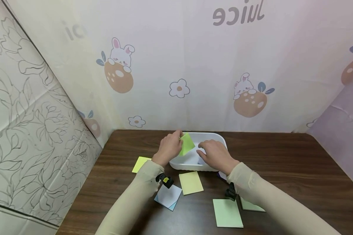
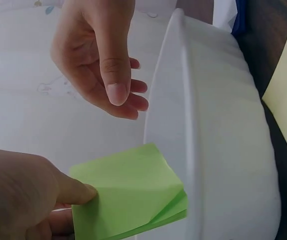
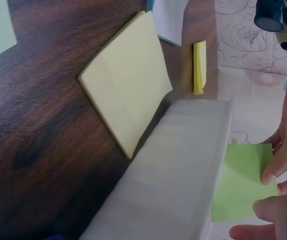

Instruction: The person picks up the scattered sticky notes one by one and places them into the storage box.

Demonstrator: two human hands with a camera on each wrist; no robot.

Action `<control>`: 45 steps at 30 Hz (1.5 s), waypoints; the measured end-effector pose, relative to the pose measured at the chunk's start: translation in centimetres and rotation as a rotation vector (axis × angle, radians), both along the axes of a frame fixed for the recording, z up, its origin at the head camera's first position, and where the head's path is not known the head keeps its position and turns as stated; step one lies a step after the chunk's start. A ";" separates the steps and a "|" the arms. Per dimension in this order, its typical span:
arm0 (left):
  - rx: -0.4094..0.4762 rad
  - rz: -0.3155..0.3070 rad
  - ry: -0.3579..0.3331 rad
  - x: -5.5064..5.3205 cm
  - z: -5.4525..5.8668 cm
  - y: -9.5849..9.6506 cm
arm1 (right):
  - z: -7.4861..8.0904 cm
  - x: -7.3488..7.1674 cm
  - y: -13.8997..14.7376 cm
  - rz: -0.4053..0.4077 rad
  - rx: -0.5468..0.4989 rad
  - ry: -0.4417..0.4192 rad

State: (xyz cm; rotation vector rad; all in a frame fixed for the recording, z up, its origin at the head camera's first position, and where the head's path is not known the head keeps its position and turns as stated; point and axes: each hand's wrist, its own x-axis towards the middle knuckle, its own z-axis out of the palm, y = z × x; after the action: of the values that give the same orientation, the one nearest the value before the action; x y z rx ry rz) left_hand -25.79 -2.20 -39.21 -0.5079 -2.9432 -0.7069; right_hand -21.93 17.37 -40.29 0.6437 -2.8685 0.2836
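Note:
My left hand [image 1: 169, 147] pinches a bright green sticky-note pad [image 1: 187, 144] between thumb and fingers, above a white plastic bin [image 1: 220, 138]. The pad's sheets part slightly at one corner in the left wrist view [image 2: 128, 190]. My right hand [image 1: 217, 155] hovers over the bin's right side with loosely bent fingers. In the left wrist view this right hand [image 2: 101, 60] holds nothing and stands apart from the green pad. A pale bluish piece [image 1: 201, 161] shows inside the bin, partly covered by the right hand.
In front of the bin lie a pale yellow pad [image 1: 191, 183], a whitish pad over a blue one [image 1: 169, 195] and a pale green pad [image 1: 227, 213]. Another green pad [image 1: 251, 206] lies partly under the right sleeve. A bright yellow pad [image 1: 140, 164] lies left of the bin.

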 end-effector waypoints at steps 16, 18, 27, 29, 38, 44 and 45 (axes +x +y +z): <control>-0.032 -0.012 -0.096 -0.5 -1.8 1.1 | -1.7 0.3 0.5 0.014 0.037 0.009; -0.030 -0.013 -0.109 -0.5 -2.0 1.2 | -1.7 0.3 0.5 0.013 0.033 0.004; -0.048 -0.021 -0.166 -0.7 -2.7 1.5 | -1.7 0.3 0.4 0.004 0.032 -0.042; -0.057 -0.024 -0.167 -0.6 -2.8 1.6 | -1.7 0.3 0.4 0.001 0.033 -0.043; -0.083 -0.056 -0.198 -0.6 -2.9 1.8 | -1.8 0.3 0.5 0.010 0.023 -0.028; -0.109 -0.047 -0.180 -0.7 -3.0 1.9 | -1.6 0.4 0.4 0.012 0.021 -0.028; -0.111 -0.043 -0.181 -0.7 -2.9 1.9 | -1.6 0.4 0.4 0.012 0.021 -0.029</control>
State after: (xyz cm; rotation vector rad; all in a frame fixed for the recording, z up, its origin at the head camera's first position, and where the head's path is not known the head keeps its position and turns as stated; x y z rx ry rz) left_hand -26.50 -0.26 -42.15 -0.5449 -3.1638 -0.6268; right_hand -21.55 17.82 -41.84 0.6662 -2.8999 0.2674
